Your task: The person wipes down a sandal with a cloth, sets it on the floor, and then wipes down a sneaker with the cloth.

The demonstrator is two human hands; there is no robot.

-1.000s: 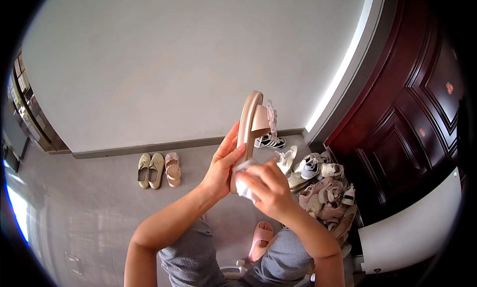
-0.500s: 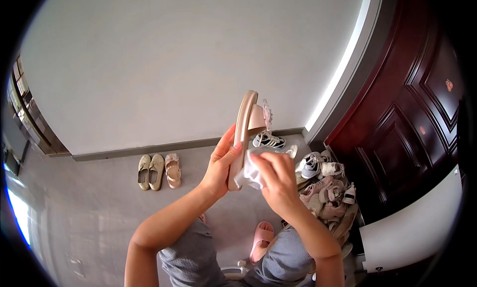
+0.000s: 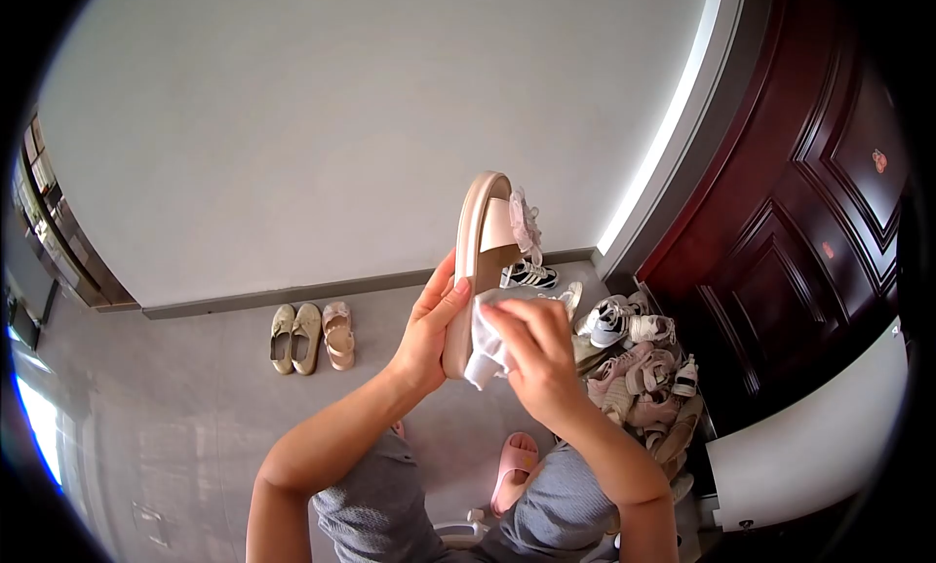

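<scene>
A beige slide sandal [image 3: 469,233] with a ruffled pale decoration on its strap is held upright, toe end up, in the middle of the view. My left hand [image 3: 426,334] grips it from the left, thumb on its side edge. In my right hand [image 3: 538,353] is a white cloth or wipe [image 3: 485,347], pinched between the fingers and lying against the heel part of the sandal. The cloth hides part of the insole.
Beige shoes [image 3: 306,337] and a pink sandal [image 3: 338,335] stand by the wall on the left. A pile of shoes [image 3: 648,383] lies at the right, beside a dark red door [image 3: 770,271]. A pink slipper [image 3: 515,461] is on my foot.
The sandal has shifted slightly left and turned so more of its insole and strap shows. My right hand has moved the cloth a little over the heel part.
</scene>
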